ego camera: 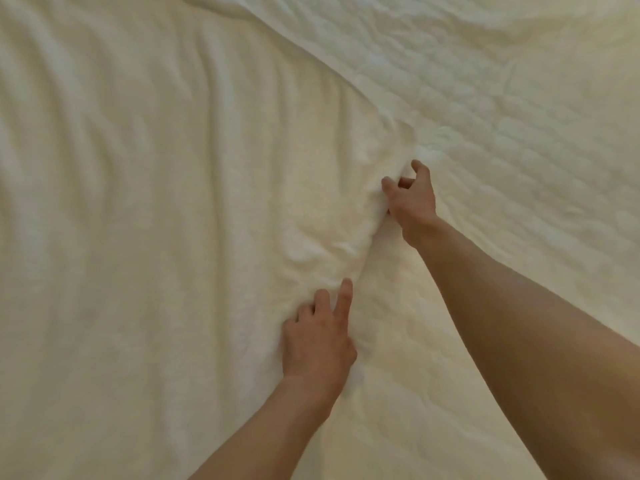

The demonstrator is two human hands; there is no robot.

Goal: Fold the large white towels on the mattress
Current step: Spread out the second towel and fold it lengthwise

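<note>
So there's one big white towel (pixel 145 216) in view, spread over the left side of the mattress (pixel 519 140). It runs off the frame at the top, left and bottom, so I can't tell its full length or which way its long side really goes. What you can see: the long soft ripples in it run roughly away from the person, and its one visible edge, the right one, cuts diagonally from top centre down towards the middle, where both hands are.

The right hand (pixel 412 195) is further out, arm stretched. Its fingers and thumb are curled round a bunched-up bit of that towel edge, so it's gripping it. The left hand (pixel 318 337) is closer in, sitting on the same edge lower down. Its index finger is straight and pointing away along the edge, and the other fingers bend down into the cloth. The thumb is hidden, so I can't tell if it's actually pinching the towel or just pressing on it. The cloth is crumpled between the two hands.

The surface is a quilted, cream-white mattress top, bare on the right side and lightly rumpled. The mattress fills the whole shot.

Count: one towel, one mattress, two hands, both arms bare.
</note>
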